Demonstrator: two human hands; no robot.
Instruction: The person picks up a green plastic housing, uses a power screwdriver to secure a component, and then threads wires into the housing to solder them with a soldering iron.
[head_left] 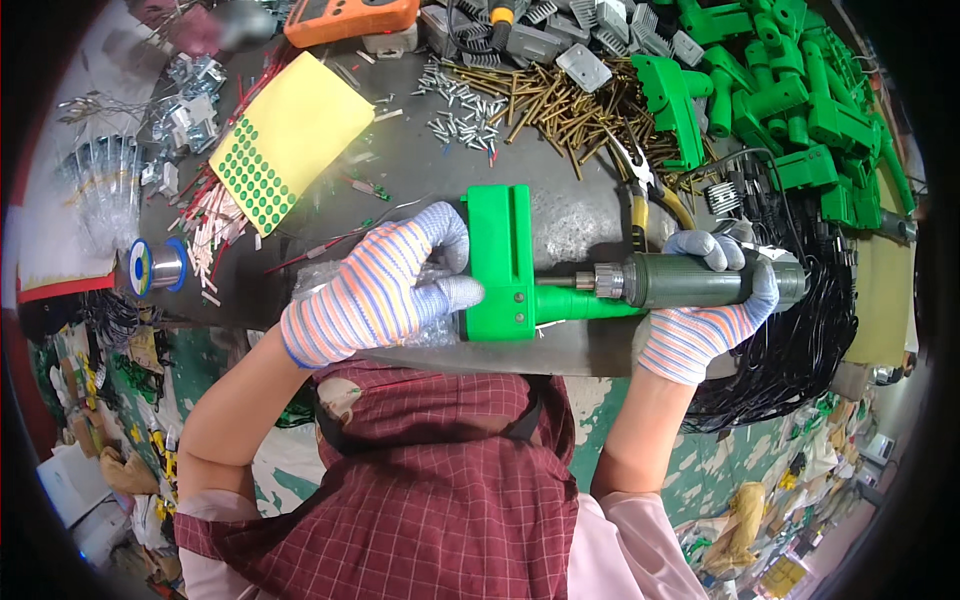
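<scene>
Clasping the left side of a green casing (500, 240) between thumb and fingers, the gloved left hand (375, 285) holds it above the near part of the table (580, 220). The right hand (710, 328) is wrapped around a dark green power screwdriver (685, 282), its tip toward the casing; I can't tell whether they touch. Beyond lie pliers (641, 190), then brass-coloured screws (545, 100) and, rightward, heaped green parts (845, 120).

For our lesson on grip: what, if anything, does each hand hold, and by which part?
The left hand holds the green plastic part by the left edge of its wide block; the right hand holds the power screwdriver around its barrel.
</scene>
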